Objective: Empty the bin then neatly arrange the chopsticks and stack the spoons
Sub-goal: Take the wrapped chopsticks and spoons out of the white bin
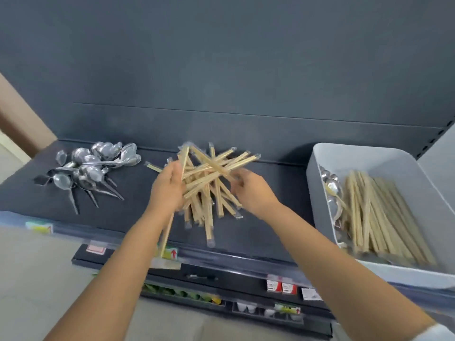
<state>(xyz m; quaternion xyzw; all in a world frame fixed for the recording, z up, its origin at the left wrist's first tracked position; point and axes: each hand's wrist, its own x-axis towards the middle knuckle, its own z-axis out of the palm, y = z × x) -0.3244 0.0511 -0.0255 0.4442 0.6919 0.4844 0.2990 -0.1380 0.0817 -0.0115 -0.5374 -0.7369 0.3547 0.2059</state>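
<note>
A jumbled pile of wrapped wooden chopsticks (pixel 209 178) lies mid-shelf, sticks crossing in all directions. My left hand (pixel 167 188) grips the pile's left side, with one chopstick (pixel 167 232) slanting down under the wrist. My right hand (pixel 251 190) pinches sticks at the pile's right side. A heap of metal spoons (pixel 91 168) sits unstacked at the shelf's left. The white bin (pixel 384 163) at the right holds more chopsticks (pixel 379 215) and a few spoons (pixel 332 188) along its left wall.
The dark shelf (pixel 138 212) has a dark back panel behind it and a price-label strip (pixel 170 252) along its front edge. Lower shelves with small packaged goods (pixel 280 286) show below. Pale floor lies to the left.
</note>
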